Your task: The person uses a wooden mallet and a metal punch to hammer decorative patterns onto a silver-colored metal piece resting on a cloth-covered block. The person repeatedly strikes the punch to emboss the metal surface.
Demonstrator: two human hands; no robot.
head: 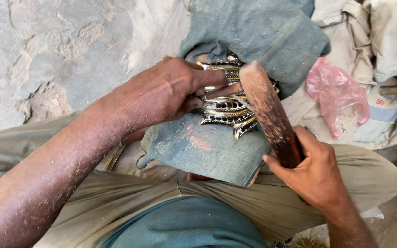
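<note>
Head view: a stack of ornate metal pieces point(228, 103) is pinned on a blue-grey cloth point(207, 147) over the lap, the left hand point(171, 89) closed on its near edge. A wooden mallet point(267, 112) is gripped at the handle by the right hand point(311, 172), its head resting on the stack. Striking appears to be in hand; the next blow calls for fingers kept clear. Open room lies leftward over bare ground point(60, 46); a pink bag point(336, 94) crowds the right.
</note>
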